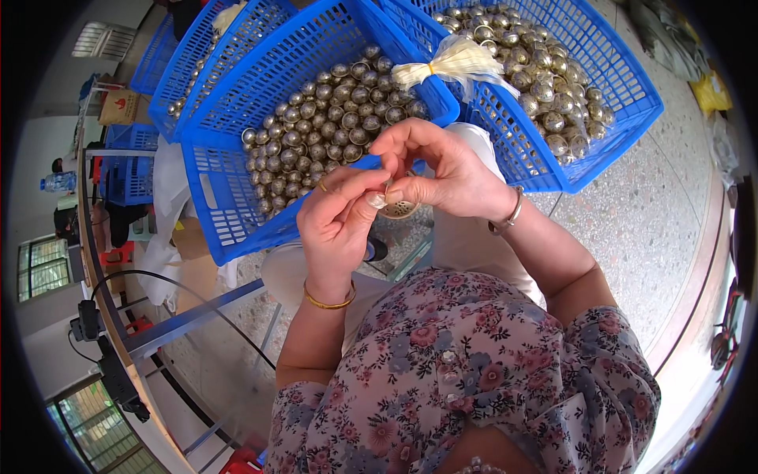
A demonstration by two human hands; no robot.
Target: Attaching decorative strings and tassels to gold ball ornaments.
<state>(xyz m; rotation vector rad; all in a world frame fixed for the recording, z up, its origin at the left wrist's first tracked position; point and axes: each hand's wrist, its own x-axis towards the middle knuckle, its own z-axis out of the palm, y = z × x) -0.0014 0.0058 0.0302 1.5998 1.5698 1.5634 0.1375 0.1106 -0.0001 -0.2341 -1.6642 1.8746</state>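
Observation:
My left hand point(335, 217) and my right hand point(450, 174) meet in front of me, fingers pinched together. Between them is a small perforated metal ball point(400, 209), its lower part showing under my right thumb. The fingertips cover its upper part, so any small fitting there is hard to make out. Just beyond my hands stands a blue plastic basket point(207, 193) filled with similar silvery metal balls point(316, 130). A second blue basket point(632, 87) to the right holds more shiny balls point(545, 79).
A bundle of pale strips point(454, 63), tied with a yellow band, lies across the touching basket rims. More blue baskets point(170, 79) stand at far left. On the left, a table frame point(197, 316) carries a black cable point(185, 292). Yellow and clear bags point(711, 91) lie far right.

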